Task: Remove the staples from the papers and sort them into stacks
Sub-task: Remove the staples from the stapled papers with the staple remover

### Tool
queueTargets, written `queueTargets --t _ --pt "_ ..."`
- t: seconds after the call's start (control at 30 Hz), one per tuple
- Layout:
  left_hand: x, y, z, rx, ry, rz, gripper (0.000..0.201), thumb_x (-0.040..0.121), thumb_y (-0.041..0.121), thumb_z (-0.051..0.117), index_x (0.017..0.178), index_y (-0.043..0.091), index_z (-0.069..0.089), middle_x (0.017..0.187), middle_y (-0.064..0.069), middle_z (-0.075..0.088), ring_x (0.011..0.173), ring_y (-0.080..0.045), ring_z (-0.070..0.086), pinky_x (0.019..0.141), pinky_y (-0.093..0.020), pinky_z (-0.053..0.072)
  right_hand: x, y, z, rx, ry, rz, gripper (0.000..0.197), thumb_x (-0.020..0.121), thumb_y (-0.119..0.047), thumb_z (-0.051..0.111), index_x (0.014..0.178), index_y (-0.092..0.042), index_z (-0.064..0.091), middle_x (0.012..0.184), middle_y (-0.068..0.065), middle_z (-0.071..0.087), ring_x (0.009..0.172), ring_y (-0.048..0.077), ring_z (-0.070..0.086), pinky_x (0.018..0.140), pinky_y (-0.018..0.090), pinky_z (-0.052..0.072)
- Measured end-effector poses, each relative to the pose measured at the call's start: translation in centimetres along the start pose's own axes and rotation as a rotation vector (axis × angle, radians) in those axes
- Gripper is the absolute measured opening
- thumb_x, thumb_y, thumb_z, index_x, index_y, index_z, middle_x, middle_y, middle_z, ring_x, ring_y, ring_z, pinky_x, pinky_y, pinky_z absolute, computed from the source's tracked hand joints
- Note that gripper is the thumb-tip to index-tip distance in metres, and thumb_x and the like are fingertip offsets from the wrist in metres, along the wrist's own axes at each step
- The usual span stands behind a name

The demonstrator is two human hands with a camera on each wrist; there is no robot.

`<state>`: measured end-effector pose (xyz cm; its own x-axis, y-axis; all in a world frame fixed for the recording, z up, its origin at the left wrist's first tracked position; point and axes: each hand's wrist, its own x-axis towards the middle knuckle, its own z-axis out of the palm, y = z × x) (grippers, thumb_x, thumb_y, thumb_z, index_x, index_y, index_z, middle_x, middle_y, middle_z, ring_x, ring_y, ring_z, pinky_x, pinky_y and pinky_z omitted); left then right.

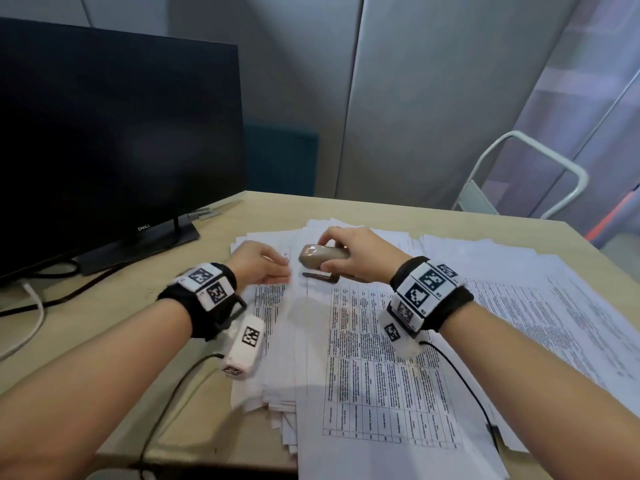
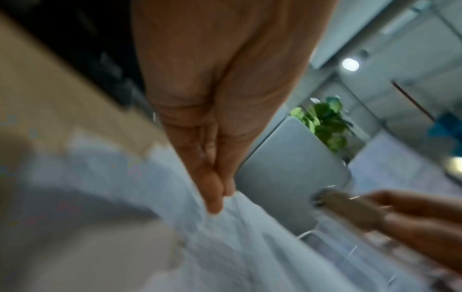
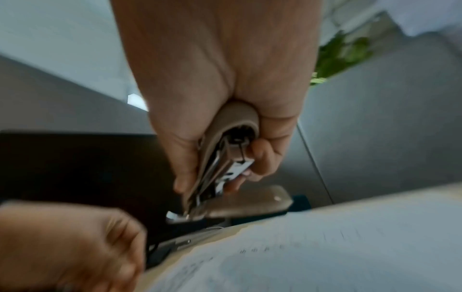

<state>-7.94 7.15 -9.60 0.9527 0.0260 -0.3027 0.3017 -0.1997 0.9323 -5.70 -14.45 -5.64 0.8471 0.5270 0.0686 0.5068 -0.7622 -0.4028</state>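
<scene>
Fingers (image 3: 185,177) of your right hand (image 1: 360,258) are wrapped round the beige plastic stapler (image 1: 323,255), while your left hand (image 1: 258,263) pinches a sheet off the spread printed white papers (image 1: 374,358) on the desk's near right. Looks like staple-pulling; next, line its tip under a staple.

Dim, soft light; wrist views perhaps motion-blurred.
</scene>
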Motion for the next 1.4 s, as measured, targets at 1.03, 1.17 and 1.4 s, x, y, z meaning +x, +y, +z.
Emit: queueTargets --t 1.03,1.17,1.4 --pt "4.4 3.2 2.7 0.828 -0.25 -0.137 0.051 0.07 0.057 0.075 0.089 0.01 0.07 0.078 -0.003 0.067 0.071 -0.021 0.059 0.076 -0.032 0.049 -4.0 9.3 4.7 1.784 0.562 0.621 0.018 0.096 -0.02 0.058 0.096 -0.002 0.063 0.069 0.008 0.06 0.046 0.01 0.055 0.04 0.018 0.043" --pt "2.0 3.5 4.9 0.231 -0.375 -0.111 0.023 0.088 0.015 0.067 0.103 0.014 0.05 0.103 -0.013 0.061 0.09 -0.026 0.059 0.073 -0.032 0.053 -4.3 9.4 4.8 1.802 0.579 0.63 0.017 0.096 -0.019 0.058 0.097 -0.003 0.062 0.068 0.008 0.06 0.048 0.011 0.055 0.04 0.018 0.044" --pt "2.2 0.0 4.9 0.109 -0.04 -0.116 0.067 0.052 0.018 0.092 0.111 0.004 0.063 0.102 -0.013 0.072 0.093 -0.033 0.07 0.084 -0.049 0.056 -4.1 8.9 3.6 1.596 0.57 0.685 0.022 0.09 -0.025 0.067 0.08 -0.005 0.065 0.056 0.004 0.063 0.044 0.012 0.055 0.04 0.02 0.047"
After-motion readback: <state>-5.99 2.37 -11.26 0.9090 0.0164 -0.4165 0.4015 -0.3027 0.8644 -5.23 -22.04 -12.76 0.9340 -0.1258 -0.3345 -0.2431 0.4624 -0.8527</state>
